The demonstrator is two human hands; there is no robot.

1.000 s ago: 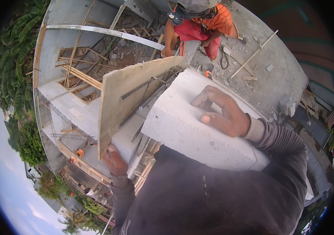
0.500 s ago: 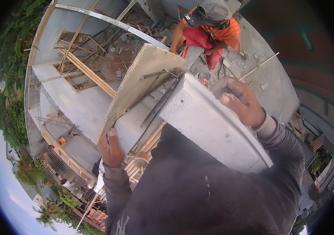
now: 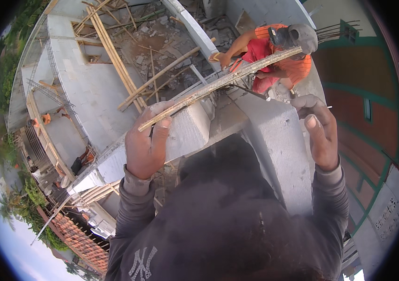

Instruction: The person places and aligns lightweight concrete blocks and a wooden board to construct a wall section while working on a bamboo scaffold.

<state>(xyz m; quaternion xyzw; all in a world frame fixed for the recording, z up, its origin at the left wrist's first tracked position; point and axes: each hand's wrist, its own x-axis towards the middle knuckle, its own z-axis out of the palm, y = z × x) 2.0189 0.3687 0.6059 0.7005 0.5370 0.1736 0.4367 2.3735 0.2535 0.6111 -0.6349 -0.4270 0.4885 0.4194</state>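
Observation:
A thin board point(image 3: 223, 88), seen nearly edge-on, runs from my left hand up toward the far right. My left hand point(image 3: 147, 143) is closed on its near end, the thumb on one side and the fingers on the other. My right hand point(image 3: 319, 129) is beside a pale block wall point(image 3: 286, 154), thumb and fingers apart and slightly curled, with nothing visible between them. Whether its fingertips touch the wall I cannot tell. Another pale block section point(image 3: 190, 130) lies below the board. Dark steel bars point(image 3: 248, 90) show between the two wall sections, partly hidden by the board.
A co-worker point(image 3: 281, 61) in orange and red crouches just beyond the board's far end. Bamboo poles point(image 3: 115, 61) lean over a rubble-strewn floor point(image 3: 157, 40) at the far left. A green-trimmed building point(image 3: 363, 103) stands at right; a tiled roof point(image 3: 80, 239) is low at left.
The board has turned from showing its broad face to nearly edge-on. My left hand has moved up and right with it. My right hand has shifted slightly right, and the view has turned.

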